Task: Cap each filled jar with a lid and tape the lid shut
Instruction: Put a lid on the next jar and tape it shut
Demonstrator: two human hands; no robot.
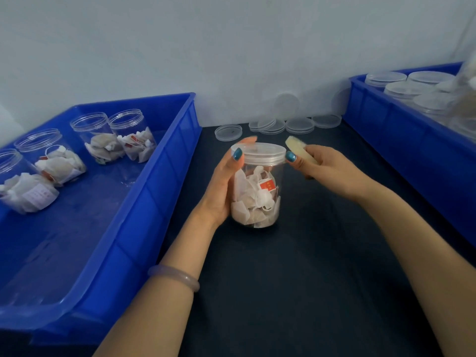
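Jar (pixel 257 197): clear plastic, filled with tea bags, upright on the dark tabletop (pixel 296 266) at frame centre, with a lid (pixel 262 150) seated on its mouth.
Your left hand (pixel 224 184): fingers wrapped round the jar's left side, thumb against the lid's rim.
Your right hand (pixel 332 168): clasps a yellowish tape roll (pixel 300 149), thumb tip touching the lid's right edge.
Pale bracelet (pixel 175 275): on your left wrist, lower centre.
Left blue bin (pixel 144 202): left of frame, holding four open jars (pixel 98 135) of tea bags.
Loose lids (pixel 283 124): several behind the jar at upper centre, some lying flat or stacked, some leaning on the wall.
Right blue bin (pixel 401 130): upper right, holding capped jars (pixel 417 86), partly blurred.
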